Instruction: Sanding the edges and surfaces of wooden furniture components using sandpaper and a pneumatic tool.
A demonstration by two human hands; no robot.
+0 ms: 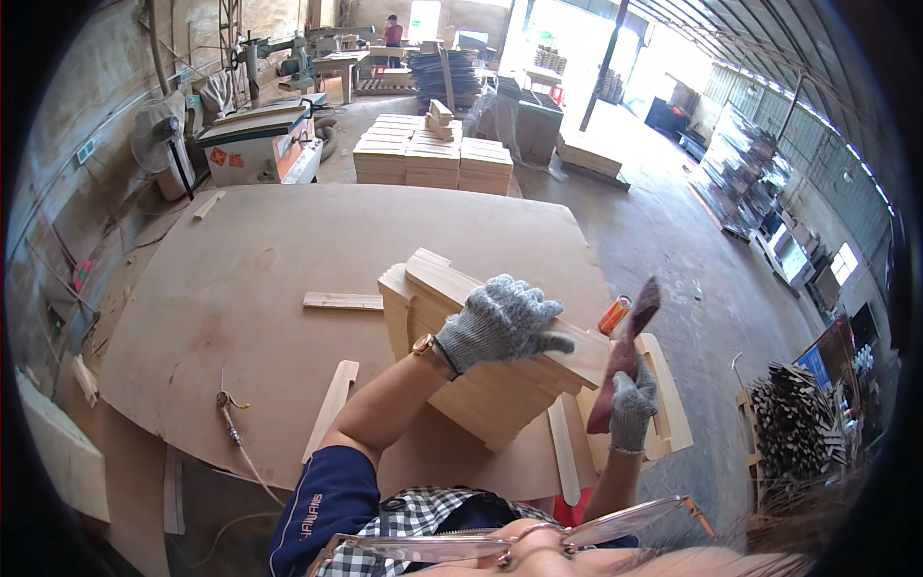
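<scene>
In front of me a tall stack of pale wooden boards (481,404) stands on a large brown table, with a few boards lying askew on top. My left hand (505,322), in a grey knitted glove, rests on the top boards with its thumb and forefinger apart. The tips of its other fingers are hidden. To the right of the stack my right hand (635,409), also gloved, is closed round a reddish-brown strip of sandpaper (627,356). The strip stands upright, reaching above and below the hand, next to the stack's right end.
On the table (231,288) lie a short board (343,301), a narrow slat (332,409) and an air blow gun (229,413) with a hose. An orange can (614,314) stands by the right edge. Board piles (433,154) stand beyond; a person (393,38) is far off.
</scene>
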